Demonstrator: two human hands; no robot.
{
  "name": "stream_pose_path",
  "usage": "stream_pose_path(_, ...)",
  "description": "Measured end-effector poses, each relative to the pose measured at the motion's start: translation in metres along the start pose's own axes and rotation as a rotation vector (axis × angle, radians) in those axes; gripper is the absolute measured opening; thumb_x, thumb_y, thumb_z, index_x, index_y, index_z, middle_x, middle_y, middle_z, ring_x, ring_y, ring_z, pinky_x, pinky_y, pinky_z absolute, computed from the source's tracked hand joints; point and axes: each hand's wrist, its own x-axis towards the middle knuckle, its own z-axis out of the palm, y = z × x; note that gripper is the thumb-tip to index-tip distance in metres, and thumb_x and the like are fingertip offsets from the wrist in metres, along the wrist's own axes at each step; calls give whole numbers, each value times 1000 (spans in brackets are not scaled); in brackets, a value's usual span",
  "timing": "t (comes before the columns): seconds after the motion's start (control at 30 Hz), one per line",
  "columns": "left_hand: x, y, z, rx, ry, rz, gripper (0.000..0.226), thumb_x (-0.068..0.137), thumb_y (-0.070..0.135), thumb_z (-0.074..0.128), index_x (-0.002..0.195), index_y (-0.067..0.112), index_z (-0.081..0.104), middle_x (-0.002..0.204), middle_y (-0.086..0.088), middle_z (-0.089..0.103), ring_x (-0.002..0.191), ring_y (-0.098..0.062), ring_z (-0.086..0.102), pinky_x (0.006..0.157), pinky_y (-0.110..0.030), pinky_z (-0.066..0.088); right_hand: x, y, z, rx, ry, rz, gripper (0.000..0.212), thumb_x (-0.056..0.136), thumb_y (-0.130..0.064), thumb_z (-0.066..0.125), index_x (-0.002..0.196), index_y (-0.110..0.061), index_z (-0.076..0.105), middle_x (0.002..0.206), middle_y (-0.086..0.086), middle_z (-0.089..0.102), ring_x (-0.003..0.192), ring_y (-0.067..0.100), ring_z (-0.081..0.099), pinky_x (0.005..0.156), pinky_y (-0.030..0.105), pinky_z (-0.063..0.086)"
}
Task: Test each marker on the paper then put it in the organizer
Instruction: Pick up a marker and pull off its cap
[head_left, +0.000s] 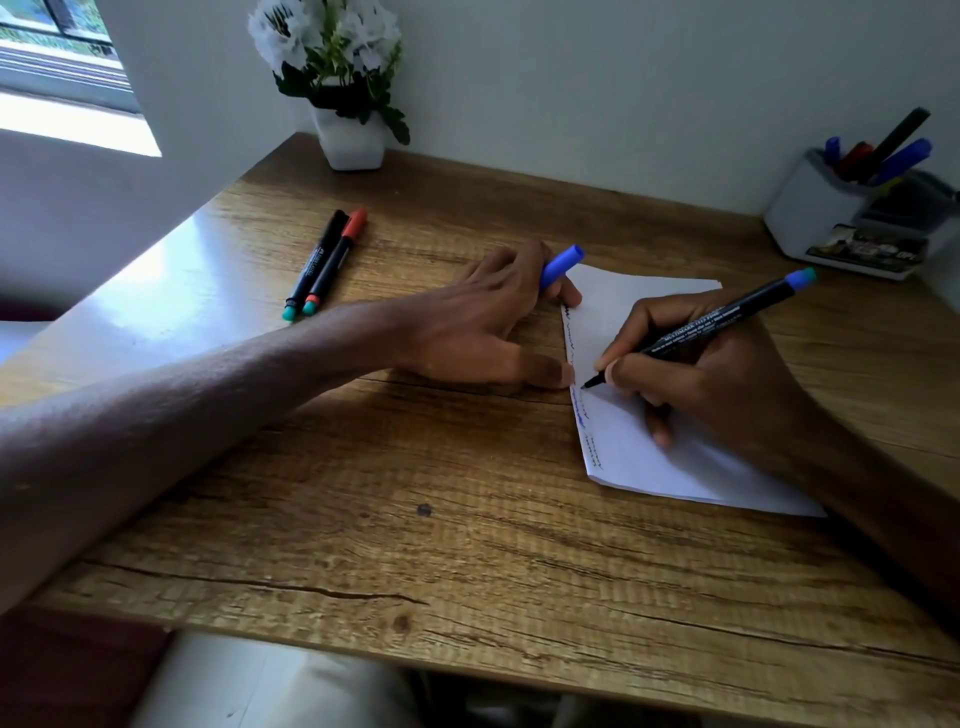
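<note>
Fingers (640, 332) of the right hand (727, 384) pinch the uncapped marker (737, 310), its tip on the paper (649, 457) by a row of squiggles along the left edge. The left hand (478, 322) grips the blue cap (563, 264) and pins the paper. Testing is in hand; next comes recapping, then a reach to the far-right organizer (805, 218), which holds several markers. A black marker (318, 260) and a red marker (338, 257) lie far left on the table (415, 519).

Paper (623, 447) partly beneath right hand (727, 384)
</note>
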Motion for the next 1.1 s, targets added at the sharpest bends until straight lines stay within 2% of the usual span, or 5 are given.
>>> stream_pose_path(0.23, 0, -1, 0, -102, 28, -25, 45, 99, 56, 50, 132, 26, 41, 125, 16, 43, 114, -4, 41, 91, -27, 33, 3, 2, -4, 250, 139, 96, 8, 87, 10, 61, 81, 12, 65, 61, 14, 55, 52, 24, 45, 37, 25, 43)
stream_pose_path(0.33, -2, -1, 3, -150, 207, 15, 42, 108, 49, 31, 117, 12, 48, 105, 2, 54, 96, -5, 48, 78, -19, 38, 5, -3, -12, 315, 199, 85, 8, 89, 2, 63, 92, 6, 70, 74, 14, 63, 62, 21, 53, 39, 26, 44)
stream_pose_path(0.47, 2, -4, 4, 14, 470, 272, 33, 111, 25, 35, 102, 2, 57, 89, -5, 51, 84, -18, 44, 80, -16, 33, 7, -9, -21, 317, 175, -3, 20, 93, -13, 60, 106, -5, 73, 90, 14, 71, 75, 20, 63, 49, 26, 52)
stream_pose_path(0.7, 5, -8, 2, 113, 448, 329, 39, 106, 40, 37, 126, 18, 63, 115, 2, 63, 102, -13, 51, 85, -20, 39, 5, -16, -29, 297, 153, -146, 31, 86, -26, 59, 106, -7, 71, 91, 13, 72, 76, 23, 66, 51, 29, 55)
stream_pose_path(1.1, 4, -5, 3, 162, 477, 372, 31, 106, 32, 47, 130, 18, 61, 114, 6, 63, 99, -8, 52, 84, -15, 38, 7, -11, -28, 230, 170, -129, 30, 84, -24, 61, 103, -3, 71, 87, 16, 72, 71, 24, 67, 49, 31, 55)
